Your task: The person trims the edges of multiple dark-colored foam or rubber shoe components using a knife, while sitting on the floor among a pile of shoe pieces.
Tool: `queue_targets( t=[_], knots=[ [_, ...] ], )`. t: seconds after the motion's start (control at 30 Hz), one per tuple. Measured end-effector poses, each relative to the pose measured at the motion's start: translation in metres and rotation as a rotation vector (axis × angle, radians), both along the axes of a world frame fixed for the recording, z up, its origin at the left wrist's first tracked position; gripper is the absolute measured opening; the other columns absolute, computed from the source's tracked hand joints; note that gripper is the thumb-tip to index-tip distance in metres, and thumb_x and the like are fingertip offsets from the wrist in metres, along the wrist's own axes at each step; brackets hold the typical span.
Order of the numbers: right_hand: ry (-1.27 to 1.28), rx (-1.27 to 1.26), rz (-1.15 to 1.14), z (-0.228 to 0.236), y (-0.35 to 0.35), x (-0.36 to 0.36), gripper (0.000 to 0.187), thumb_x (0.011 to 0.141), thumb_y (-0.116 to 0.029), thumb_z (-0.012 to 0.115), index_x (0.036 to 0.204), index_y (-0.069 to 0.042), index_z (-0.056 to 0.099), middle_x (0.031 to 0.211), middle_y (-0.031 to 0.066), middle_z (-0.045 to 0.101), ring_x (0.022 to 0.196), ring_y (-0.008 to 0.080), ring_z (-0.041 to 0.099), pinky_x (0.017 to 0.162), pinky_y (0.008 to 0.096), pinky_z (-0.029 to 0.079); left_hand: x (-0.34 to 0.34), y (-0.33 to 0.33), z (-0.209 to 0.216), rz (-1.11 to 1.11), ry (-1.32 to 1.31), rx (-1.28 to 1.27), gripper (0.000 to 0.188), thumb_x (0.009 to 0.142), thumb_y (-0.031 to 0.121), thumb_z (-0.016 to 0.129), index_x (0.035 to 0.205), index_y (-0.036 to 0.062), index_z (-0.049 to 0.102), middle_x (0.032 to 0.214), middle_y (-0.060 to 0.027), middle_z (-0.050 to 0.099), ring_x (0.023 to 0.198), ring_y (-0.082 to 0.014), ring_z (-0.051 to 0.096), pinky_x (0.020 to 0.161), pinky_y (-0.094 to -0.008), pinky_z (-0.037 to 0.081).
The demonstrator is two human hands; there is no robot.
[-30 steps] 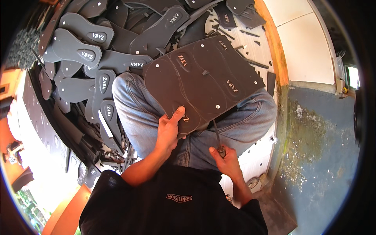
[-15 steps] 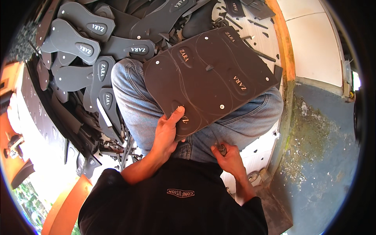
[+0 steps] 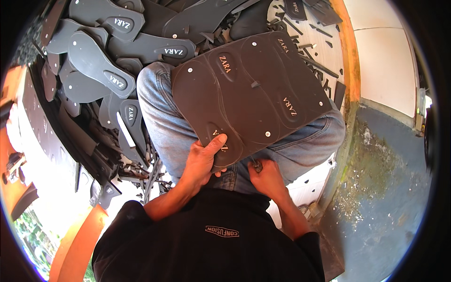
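Observation:
A dark foam sheet [image 3: 253, 101] lies tilted across my lap, marked with curved insole outlines and dotted with pale round studs. My left hand [image 3: 199, 160] grips its near left corner, thumb on top and fingers underneath. Close to the sheet's near edge, my right hand [image 3: 268, 178] is closed round the dark handle of a thin-bladed knife [image 3: 257, 166]. The blade reaches up to that edge, where its tip is hard to make out. A small dark scrap [image 3: 255, 85] rests on the middle of the sheet.
Cut-out dark insoles [image 3: 101, 63] are heaped at my left and ahead. A pale pointed strip [image 3: 126, 129] lies on one. Dark offcuts [image 3: 319, 66] litter the light floor beyond the sheet. A worn orange-yellow edge [image 3: 350, 56] borders a grey floor [image 3: 376, 188] on the right.
My right hand has moved slightly up and left with the knife, nearer the sheet's edge. The left hand keeps its grip. The whole view has shifted a little.

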State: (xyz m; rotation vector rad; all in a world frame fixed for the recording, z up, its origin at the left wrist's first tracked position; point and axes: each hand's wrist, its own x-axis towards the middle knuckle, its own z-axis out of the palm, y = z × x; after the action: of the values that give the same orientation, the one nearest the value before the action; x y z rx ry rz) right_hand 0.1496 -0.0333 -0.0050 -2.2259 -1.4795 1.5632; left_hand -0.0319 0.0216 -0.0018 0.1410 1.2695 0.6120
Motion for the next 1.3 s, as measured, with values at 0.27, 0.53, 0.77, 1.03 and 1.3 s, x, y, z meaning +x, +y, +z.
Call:
queue_targets(
  t=[0.27,0.53,0.77,1.03,1.3],
  knots=[
    [0.036,0.084,-0.013,-0.024,0.013,-0.018,0.027,0.078,-0.019,0.059,0.096,0.000,0.063,0.095,0.0249,0.062,0.096,0.0423,0.056,0.084,0.0476,0.045,-0.002,0.003,0.004,-0.078,0.050,-0.061,0.036,0.084,0.038,0.065,0.088,0.0035,0.056,0.066,-0.0039,0.057,0.038,-0.0085,0.049,0.027,-0.0188,0.036],
    [0.181,0.297,-0.028,-0.044,0.036,-0.035,0.035,0.079,-0.020,0.061,0.111,-0.005,0.058,0.111,0.0184,0.060,0.106,0.0371,0.055,0.085,0.0442,0.044,0.012,0.013,0.013,-0.057,0.004,-0.071,0.041,0.085,0.043,0.063,0.085,0.0025,0.055,0.056,-0.0043,0.054,0.035,-0.0093,0.048,0.026,-0.0188,0.034],
    [0.268,0.406,-0.098,-0.064,0.046,-0.037,0.034,0.078,-0.024,0.063,0.105,-0.004,0.060,0.106,0.0153,0.062,0.101,0.0334,0.057,0.084,0.0424,0.044,0.026,0.016,0.012,-0.003,0.012,-0.108,0.043,0.084,0.047,0.062,0.081,0.0045,0.053,0.054,-0.0044,0.052,0.035,-0.0099,0.048,0.026,-0.0191,0.033],
    [0.266,0.532,-0.156,-0.083,0.065,-0.054,0.033,0.079,-0.029,0.063,0.100,-0.003,0.060,0.098,0.0135,0.061,0.091,0.0306,0.057,0.077,0.0403,0.043,0.020,0.014,0.009,-0.017,-0.049,-0.141,0.044,0.080,0.048,0.066,0.092,0.0092,0.049,0.066,-0.0006,0.055,0.044,-0.0077,0.051,0.029,-0.0190,0.033],
    [0.200,0.553,-0.149,-0.085,0.100,-0.051,0.034,0.080,-0.033,0.061,0.095,-0.002,0.060,0.089,0.0120,0.061,0.081,0.0274,0.057,0.070,0.0377,0.043,0.014,0.016,0.016,-0.018,-0.053,-0.171,0.046,0.079,0.050,0.067,0.092,0.0108,0.047,0.068,0.0005,0.054,0.043,-0.0080,0.050,0.030,-0.0180,0.033]
  ],
)
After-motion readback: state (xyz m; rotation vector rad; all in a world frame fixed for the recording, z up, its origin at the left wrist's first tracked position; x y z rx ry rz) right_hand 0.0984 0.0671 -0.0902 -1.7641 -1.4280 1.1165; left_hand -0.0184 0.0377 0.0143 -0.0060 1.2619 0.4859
